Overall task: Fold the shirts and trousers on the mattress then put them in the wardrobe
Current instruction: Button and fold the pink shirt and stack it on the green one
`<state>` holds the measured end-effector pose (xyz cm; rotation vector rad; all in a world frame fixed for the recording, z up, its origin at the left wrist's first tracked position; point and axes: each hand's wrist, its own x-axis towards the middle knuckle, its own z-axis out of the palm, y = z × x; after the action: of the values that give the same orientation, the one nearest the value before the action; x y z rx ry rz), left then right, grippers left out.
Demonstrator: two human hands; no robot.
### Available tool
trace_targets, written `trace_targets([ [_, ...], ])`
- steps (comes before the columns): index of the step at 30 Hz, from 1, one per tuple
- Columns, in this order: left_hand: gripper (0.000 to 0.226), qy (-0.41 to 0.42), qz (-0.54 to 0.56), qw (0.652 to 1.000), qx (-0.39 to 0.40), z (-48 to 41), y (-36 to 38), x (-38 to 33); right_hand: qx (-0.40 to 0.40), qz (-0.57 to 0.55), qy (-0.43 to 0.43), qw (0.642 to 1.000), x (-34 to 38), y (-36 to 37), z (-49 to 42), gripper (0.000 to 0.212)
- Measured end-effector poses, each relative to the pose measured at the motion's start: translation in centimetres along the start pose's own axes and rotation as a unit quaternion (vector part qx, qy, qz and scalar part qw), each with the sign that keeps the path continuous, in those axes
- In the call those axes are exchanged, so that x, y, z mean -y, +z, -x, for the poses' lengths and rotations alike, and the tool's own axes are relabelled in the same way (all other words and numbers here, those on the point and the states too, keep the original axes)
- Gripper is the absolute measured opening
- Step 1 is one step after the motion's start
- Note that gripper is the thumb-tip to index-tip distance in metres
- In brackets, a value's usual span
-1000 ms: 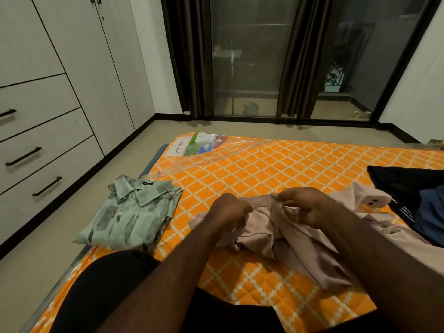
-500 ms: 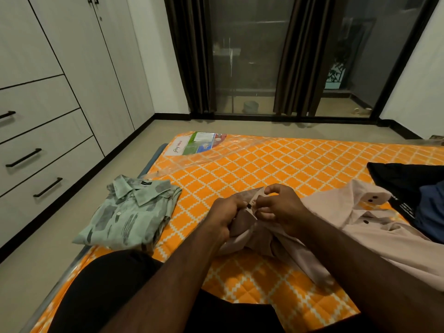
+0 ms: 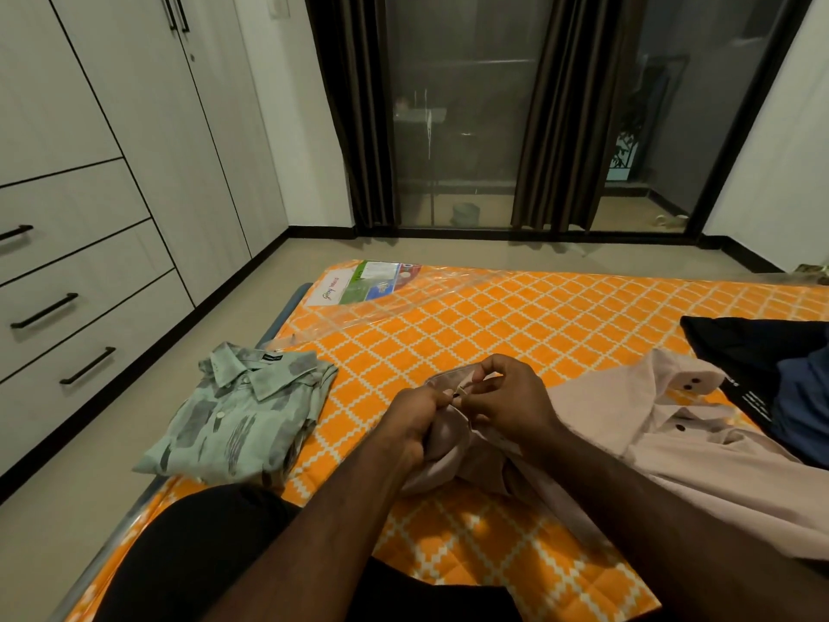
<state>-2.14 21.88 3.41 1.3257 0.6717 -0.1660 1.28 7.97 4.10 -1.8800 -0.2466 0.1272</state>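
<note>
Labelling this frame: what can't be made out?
Head view only.
Beige shirt: the small item pinched between left hand and right hand is too small to identify.
Dark clothes: cut by right edge, kind unclear.
Wardrobe: shut, inside hidden.

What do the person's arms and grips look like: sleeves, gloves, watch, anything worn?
Both are bare hands, the left grip and the right grip, with no gloves and no ring that shows. The forearms are uncovered as far as the frame reaches, with no sleeve, watch or band in view. A black garment covers the knee at lower left.
</note>
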Motion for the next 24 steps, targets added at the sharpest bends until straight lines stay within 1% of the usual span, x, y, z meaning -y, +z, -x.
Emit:
trace_targets([
  [3, 0.018, -0.009, 0.013, 1.000, 0.013, -0.2, -0.1, 0.1, -0.032, 0.033, -0.024, 0.999, 0.1, 0.6, 0.4, 0.028],
  [5, 0.017, -0.013, 0.016, 1.000, 0.007, 0.1, -0.3, 0.1, -0.049, 0.041, -0.024, 0.998, -0.1, 1.0, 0.5, 0.027],
  [8, 0.024, -0.021, 0.027, 0.999, 0.006, -0.2, -0.4, 0.1, -0.055, 0.028, -0.012, 0.998, -0.5, 1.5, 0.5, 0.025],
  [10, 0.019, -0.023, 0.029, 0.999, 0.008, -0.3, -0.4, 0.2, -0.052, 0.011, -0.003, 0.999, -0.8, 1.5, 0.3, 0.026],
  [12, 0.021, -0.043, 0.033, 0.998, 0.032, -0.2, -0.3, 0.2, -0.043, -0.048, 0.015, 0.998, -0.8, 1.4, 0.1, 0.028],
  [15, 0.018, -0.051, 0.059, 0.993, 0.087, -0.5, -0.5, 0.0, 0.000, -0.197, 0.062, 0.978, -0.8, 0.9, -0.2, 0.032],
  [17, 0.019, -0.038, 0.072, 0.989, 0.121, -1.0, -0.8, -0.2, 0.030, -0.245, 0.085, 0.965, -0.5, 0.5, -0.3, 0.033],
  [18, 0.024, -0.027, 0.069, 0.989, 0.125, -1.3, -1.0, -0.1, 0.038, -0.251, 0.093, 0.963, -0.3, 0.3, -0.3, 0.033],
  [19, 0.029, -0.015, 0.066, 0.991, 0.117, -1.5, -1.1, -0.1, 0.041, -0.252, 0.101, 0.961, -0.2, 0.1, -0.4, 0.033],
  [20, 0.028, 0.000, 0.059, 0.993, 0.105, -1.5, -1.1, -0.1, 0.038, -0.248, 0.105, 0.962, -0.2, 0.0, -0.5, 0.035],
  [22, 0.021, 0.036, 0.038, 0.996, 0.074, -1.5, -0.9, -0.1, 0.026, -0.225, 0.105, 0.968, -0.2, -0.1, -0.6, 0.041],
  [24, 0.018, 0.072, 0.016, 0.997, 0.028, -1.5, -0.7, 0.0, 0.015, -0.205, 0.102, 0.973, -0.3, 0.1, -0.6, 0.044],
])
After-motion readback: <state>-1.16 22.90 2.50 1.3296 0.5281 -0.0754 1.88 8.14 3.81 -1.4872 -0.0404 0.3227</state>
